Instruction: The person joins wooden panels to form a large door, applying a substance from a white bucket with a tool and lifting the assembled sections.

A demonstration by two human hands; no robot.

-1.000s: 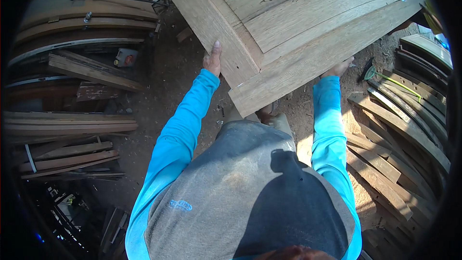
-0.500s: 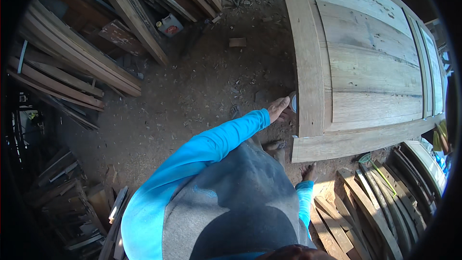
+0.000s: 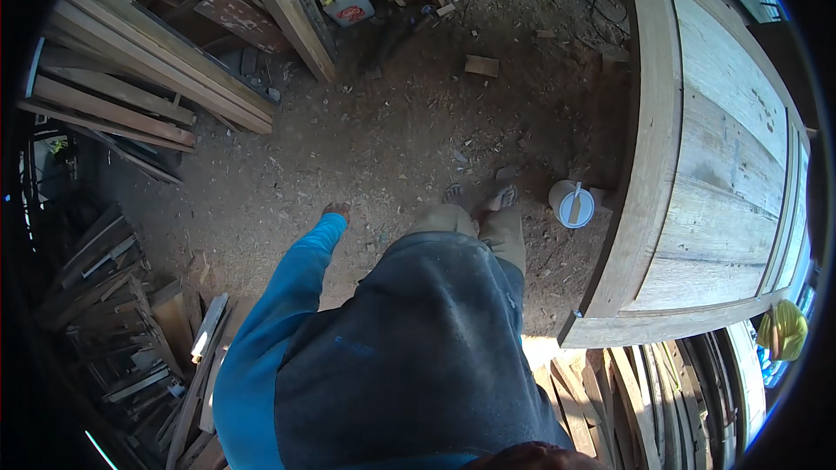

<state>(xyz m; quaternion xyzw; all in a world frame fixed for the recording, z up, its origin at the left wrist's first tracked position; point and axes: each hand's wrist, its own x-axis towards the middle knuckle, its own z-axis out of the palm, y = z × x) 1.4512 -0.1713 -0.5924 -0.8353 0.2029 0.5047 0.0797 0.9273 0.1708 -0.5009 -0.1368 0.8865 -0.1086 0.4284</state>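
Observation:
My left hand (image 3: pixel 337 210) hangs low at the end of a blue sleeve, over the dirt floor. It is small and foreshortened, so its fingers cannot be made out. Nothing is seen touching it. My right hand is out of sight, hidden by my body. To the right stands a large wooden door panel (image 3: pixel 657 148), raised off the ground, with pale planks set in a frame. Beside its left edge, on the floor, is a white tub (image 3: pixel 564 194) with a flat, narrow tool lying across its top.
Long boards (image 3: pixel 165 52) lean at the upper left, near a white jug (image 3: pixel 353 5) with a red label. Scrap wood (image 3: pixel 131 357) is piled at the lower left, and planks (image 3: pixel 623 392) lie at the lower right. A yellow cloth (image 3: pixel 782 329) hangs at the door's far corner.
My left hand has left the door's edge and swung down to the left. The view has shifted away from the door, showing the whole tub. My right hand has gone out of view.

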